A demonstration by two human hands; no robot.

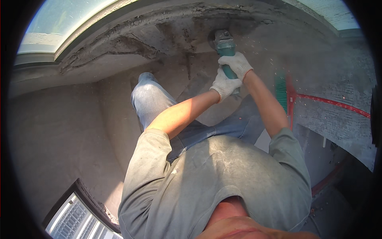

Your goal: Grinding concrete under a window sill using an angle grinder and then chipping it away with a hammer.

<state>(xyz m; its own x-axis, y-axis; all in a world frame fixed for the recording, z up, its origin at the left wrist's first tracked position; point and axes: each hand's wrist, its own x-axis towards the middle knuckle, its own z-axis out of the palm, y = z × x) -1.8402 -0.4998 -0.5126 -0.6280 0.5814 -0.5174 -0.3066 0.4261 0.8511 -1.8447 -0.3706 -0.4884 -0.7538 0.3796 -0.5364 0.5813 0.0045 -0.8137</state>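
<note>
Both my hands wear white knit gloves and grip a teal angle grinder (227, 50) with a grey metal head. My right hand (237, 65) wraps the body just behind the head. Lower down, my left hand (225, 84) closes round the rear of the body. The grinder's disc, partly hidden by the head, is at the rough grey concrete ledge (171, 36) below the windows. Bright specks and haze hang to the right of the tool. The ledge's face is broken and uneven to the left of the disc.
A broom (291, 95) with green bristles and a red handle stands to my right, beside a grey printed sheet (334, 113). Window panes (59, 30) border the ledge above. Another dark-framed window (79, 217) lies at lower left. My bent knee (149, 93) is close below the ledge.
</note>
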